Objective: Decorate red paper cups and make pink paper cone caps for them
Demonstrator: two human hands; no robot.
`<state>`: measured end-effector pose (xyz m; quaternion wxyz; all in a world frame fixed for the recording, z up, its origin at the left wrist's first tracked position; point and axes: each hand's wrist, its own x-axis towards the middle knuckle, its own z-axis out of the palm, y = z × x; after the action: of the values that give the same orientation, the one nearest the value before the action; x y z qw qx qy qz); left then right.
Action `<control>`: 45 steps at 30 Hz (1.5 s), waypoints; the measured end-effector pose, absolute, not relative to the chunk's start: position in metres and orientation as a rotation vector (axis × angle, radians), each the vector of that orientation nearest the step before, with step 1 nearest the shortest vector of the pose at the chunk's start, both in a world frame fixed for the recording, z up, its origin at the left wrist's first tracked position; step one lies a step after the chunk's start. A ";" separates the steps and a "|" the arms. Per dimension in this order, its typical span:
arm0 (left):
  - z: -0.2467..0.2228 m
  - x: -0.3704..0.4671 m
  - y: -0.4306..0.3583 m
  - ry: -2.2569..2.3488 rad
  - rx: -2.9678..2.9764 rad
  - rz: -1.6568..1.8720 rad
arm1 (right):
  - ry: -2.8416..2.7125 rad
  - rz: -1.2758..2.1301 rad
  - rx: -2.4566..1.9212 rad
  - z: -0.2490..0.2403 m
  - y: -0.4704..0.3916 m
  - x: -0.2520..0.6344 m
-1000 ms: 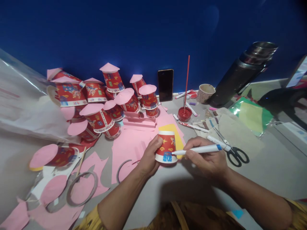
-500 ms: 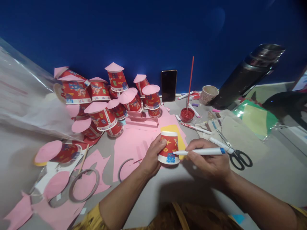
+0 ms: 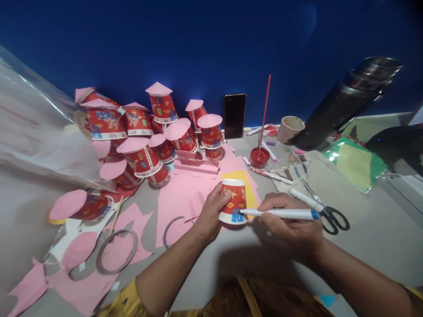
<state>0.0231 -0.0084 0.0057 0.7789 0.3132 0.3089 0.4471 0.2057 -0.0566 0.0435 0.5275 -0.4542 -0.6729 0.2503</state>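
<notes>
A red and white paper cup point(image 3: 235, 196) stands upside down in the fingers of my left hand point(image 3: 211, 215), with its thumb across the cup's left side. Between the fingers of my right hand point(image 3: 294, 224) lies a white marker point(image 3: 284, 214) with a blue end, held nearly level. The marker's tip meets the cup at a blue patch low on its side. Pink paper point(image 3: 185, 193) and a yellow sheet point(image 3: 251, 193) lie behind the cup.
Red cups with pink cone tops point(image 3: 142, 158) are stacked at the back left. A phone point(image 3: 235, 115) leans on the blue wall. Scissors point(image 3: 335, 220), a red paint pot point(image 3: 259, 157), a paper cup point(image 3: 290, 129) and a black flask point(image 3: 343, 105) are on the right. Tape rings point(image 3: 133, 251) lie front left.
The marker has turned slightly, its blue end now lower and further right, and my right hand has shifted a little right. The whole view has moved slightly. Both hands keep their holds.
</notes>
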 end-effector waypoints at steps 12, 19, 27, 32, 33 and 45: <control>0.007 0.022 -0.012 0.732 0.734 0.977 | -1.746 0.534 -1.066 0.043 -0.055 0.205; 0.007 0.021 -0.012 0.745 0.774 0.972 | -1.789 0.617 -1.023 0.044 -0.056 0.207; 0.009 0.021 -0.013 0.785 0.780 0.973 | -1.820 0.655 -0.997 0.043 -0.057 0.208; 0.011 0.021 -0.013 0.799 0.782 0.974 | -1.810 0.637 -1.004 0.042 -0.058 0.209; 0.011 0.021 -0.014 0.802 0.782 0.972 | -1.809 0.622 -1.009 0.042 -0.058 0.209; 0.009 0.020 -0.013 0.800 0.778 0.956 | -1.848 0.705 -0.949 0.046 -0.056 0.209</control>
<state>0.0200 -0.0133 0.0092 0.7418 0.3551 0.3651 0.4363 0.2089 -0.0561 0.0462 0.4562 -0.3850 -0.7497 0.2858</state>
